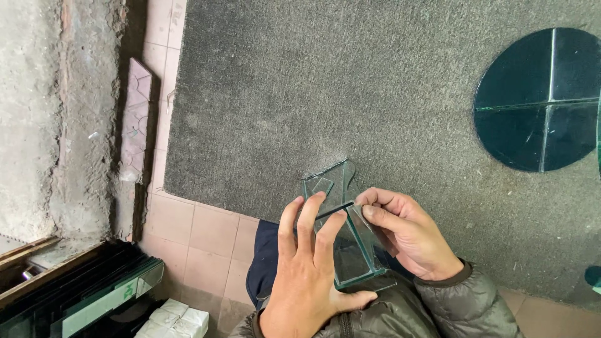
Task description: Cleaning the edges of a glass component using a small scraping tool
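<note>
From my head camera I look down on a dark grey carpeted worktop (350, 94) whose near edge runs above a floor of pale pink square tiles (206, 238). A rough grey concrete wall (37, 112) rises along the left, with a narrow strip of patterned glass (136, 119) leaning against it. Near the worktop's right edge lies a dark green round glass disc scored into quarters (538, 100).

My left hand (307, 269) is raised flat in front of me, fingers held straight and close together, their tips pressed on a small clear greenish offcut of glass with a curved notch (347, 250). My right hand (407, 235) grips the same piece from the right, thumb and forefinger pinching its edge. The offcut hangs over the worktop's near edge, above my lap, tilted away from me.

At the lower left corner, sheets of dark green-edged glass (81, 294) stand stacked in a rack, one bearing a pale green strip. Beside them sit small white wrapped blocks (172, 319).
</note>
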